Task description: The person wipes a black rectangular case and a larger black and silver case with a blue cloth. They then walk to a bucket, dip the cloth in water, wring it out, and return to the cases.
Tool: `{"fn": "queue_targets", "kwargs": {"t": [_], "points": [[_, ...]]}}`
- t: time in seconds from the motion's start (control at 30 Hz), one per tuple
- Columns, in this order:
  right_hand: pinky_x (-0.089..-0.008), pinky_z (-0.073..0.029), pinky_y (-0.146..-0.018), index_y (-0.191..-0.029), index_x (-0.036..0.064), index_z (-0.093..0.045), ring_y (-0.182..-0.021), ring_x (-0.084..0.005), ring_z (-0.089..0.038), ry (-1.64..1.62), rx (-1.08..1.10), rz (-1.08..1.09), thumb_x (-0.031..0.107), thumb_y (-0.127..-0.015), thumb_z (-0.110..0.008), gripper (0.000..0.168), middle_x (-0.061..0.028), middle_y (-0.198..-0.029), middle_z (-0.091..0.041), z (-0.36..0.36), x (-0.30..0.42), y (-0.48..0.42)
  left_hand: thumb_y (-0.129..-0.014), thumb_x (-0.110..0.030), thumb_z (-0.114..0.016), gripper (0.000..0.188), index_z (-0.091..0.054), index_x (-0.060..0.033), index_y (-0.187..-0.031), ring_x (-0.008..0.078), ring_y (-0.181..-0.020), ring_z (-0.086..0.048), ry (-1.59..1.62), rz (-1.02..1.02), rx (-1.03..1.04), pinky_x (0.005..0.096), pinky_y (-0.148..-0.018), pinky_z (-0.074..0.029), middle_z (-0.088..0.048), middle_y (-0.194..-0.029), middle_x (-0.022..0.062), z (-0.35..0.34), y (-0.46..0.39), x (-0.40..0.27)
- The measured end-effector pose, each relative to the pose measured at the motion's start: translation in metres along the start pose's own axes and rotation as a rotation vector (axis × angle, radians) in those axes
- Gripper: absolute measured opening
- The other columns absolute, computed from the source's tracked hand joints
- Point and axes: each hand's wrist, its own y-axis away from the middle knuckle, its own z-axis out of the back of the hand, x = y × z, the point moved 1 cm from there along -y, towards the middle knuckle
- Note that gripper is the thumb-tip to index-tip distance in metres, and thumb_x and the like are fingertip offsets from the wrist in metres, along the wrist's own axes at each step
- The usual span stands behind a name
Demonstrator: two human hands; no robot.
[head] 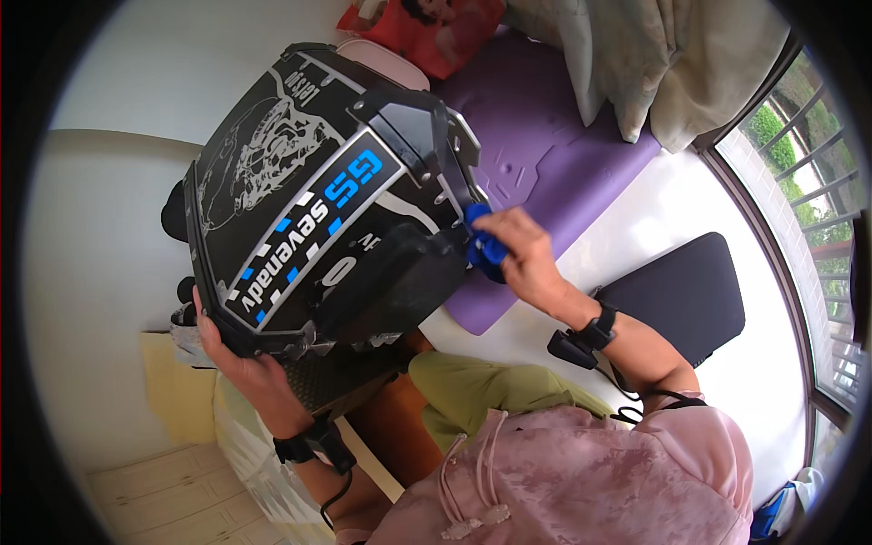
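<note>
A black motorcycle top case (381, 272) with metal-trimmed corners and riveted edges is tilted in front of me. Its sides carry white line artwork and a blue-and-white sticker strip (313, 231) with lettering. My left hand (248, 371) grips the lower left corner, thumb along the edge and the other fingers partly hidden beneath. In my right hand (524, 255) is a bunched blue cloth (487, 255), pressed against the case's right edge. Both wrists wear black strapped devices with cables.
A purple moulded pad or case (524, 136) lies on the white sill (647, 204) behind the top case. A dark flat sleeve (674, 300) rests right of it, near the barred window (811, 184). Curtains (613, 54) hang above, beside a red bag (436, 34).
</note>
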Motion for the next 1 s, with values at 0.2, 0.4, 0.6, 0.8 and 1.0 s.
{"fn": "queue_targets", "kwargs": {"t": [0.2,0.4,0.6,0.8,1.0], "points": [[-0.0373,-0.041,-0.095,-0.121,0.003,-0.055,-0.114,-0.0334,-0.051,0.036,-0.246,0.273,-0.007,-0.074,-0.059,0.048,-0.0169,-0.127,-0.051,0.018,0.07,-0.123,-0.096,-0.038,-0.038,0.058,-0.037,-0.0009,-0.14,0.0244,-0.127,-0.043,0.015,0.032,-0.019,0.0378,-0.106,-0.034,-0.042,-0.139,0.0128,-0.007,0.002,0.004],[-0.0421,-0.04,-0.101,-0.126,-0.003,-0.05,-0.118,-0.0426,-0.05,-0.026,-0.046,0.011,-0.014,-0.069,-0.05,0.058,-0.026,-0.124,-0.053,-0.03,0.011,-0.004,-0.095,-0.04,-0.036,0.06,-0.035,-0.0012,-0.141,0.0274,-0.128,-0.041,0.087,0.048,-0.021,0.0416,-0.107,-0.034,-0.04,-0.142,0.0143,0.01,-0.002,0.011],[-0.0422,-0.044,-0.096,-0.123,-0.004,-0.053,-0.113,-0.0409,-0.053,-0.211,-0.206,0.069,-0.016,-0.064,-0.047,0.061,-0.025,-0.122,-0.053,-0.009,0.037,-0.043,-0.095,-0.044,-0.039,0.058,-0.044,-0.0013,-0.133,0.0258,-0.119,-0.05,0.1,0.06,-0.004,0.041,-0.101,-0.041,-0.049,-0.132,0.0144,0.034,-0.006,0.024],[-0.0464,-0.029,-0.109,-0.133,-0.004,-0.041,-0.131,-0.0414,-0.035,-0.258,-0.164,0.158,-0.017,-0.062,-0.047,0.073,-0.0268,-0.135,-0.041,-0.039,0.053,-0.073,-0.093,-0.047,-0.042,0.057,-0.047,-0.0029,-0.13,0.0258,-0.115,-0.053,0.118,0.113,-0.048,0.0415,-0.098,-0.045,-0.053,-0.128,0.0138,0.038,-0.009,0.024],[-0.038,-0.046,-0.096,-0.116,-0.003,-0.058,-0.108,-0.0389,-0.058,-0.345,-0.159,-0.913,-0.016,-0.068,-0.049,0.05,-0.026,-0.109,-0.061,-0.074,-0.055,0.083,-0.092,-0.048,-0.044,0.06,-0.045,-0.003,-0.132,0.0271,-0.117,-0.052,0.078,0.153,-0.147,0.0415,-0.099,-0.044,-0.051,-0.13,0.0135,0.03,-0.008,0.027]]}}
